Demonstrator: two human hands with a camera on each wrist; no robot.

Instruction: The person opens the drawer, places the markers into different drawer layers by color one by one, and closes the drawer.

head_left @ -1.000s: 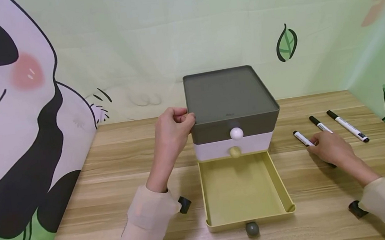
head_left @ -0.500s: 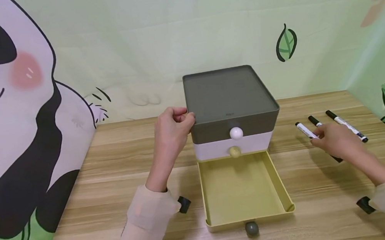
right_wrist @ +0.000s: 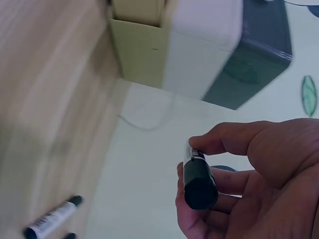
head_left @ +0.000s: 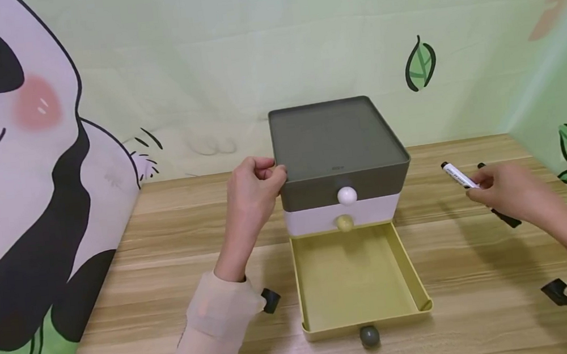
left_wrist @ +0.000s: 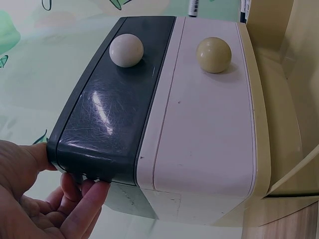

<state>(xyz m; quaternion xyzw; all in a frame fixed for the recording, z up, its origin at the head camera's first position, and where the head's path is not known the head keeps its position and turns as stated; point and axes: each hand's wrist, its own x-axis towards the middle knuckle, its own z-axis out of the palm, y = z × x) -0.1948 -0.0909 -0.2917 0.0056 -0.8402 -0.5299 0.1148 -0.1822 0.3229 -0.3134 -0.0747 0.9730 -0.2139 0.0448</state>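
Note:
My left hand [head_left: 253, 194] pinches the front left corner of the dark grey top drawer [left_wrist: 107, 104] of a stacked drawer unit, thumb on one side and curled fingers on the other. Below it come a white drawer [head_left: 313, 218] and a yellow one [head_left: 355, 284], the yellow pulled out with nothing in it. To the unit's right, my right hand [head_left: 515, 191] holds a white marker [head_left: 459, 176] with black ends, raised off the table and tilted. In the right wrist view, the marker's dark end [right_wrist: 200, 186] faces the camera between thumb and fingers.
Another marker [right_wrist: 52, 219] lies on the wooden table [head_left: 191, 226], and the black tip of one more [right_wrist: 70, 236] shows at the frame's edge. My right hand mostly covers them in the head view. A wall with a printed panda [head_left: 108, 165] stands behind.
My right hand has lifted the marker off the table and carried it up and to the right. My left hand and the drawer unit have stayed in place.

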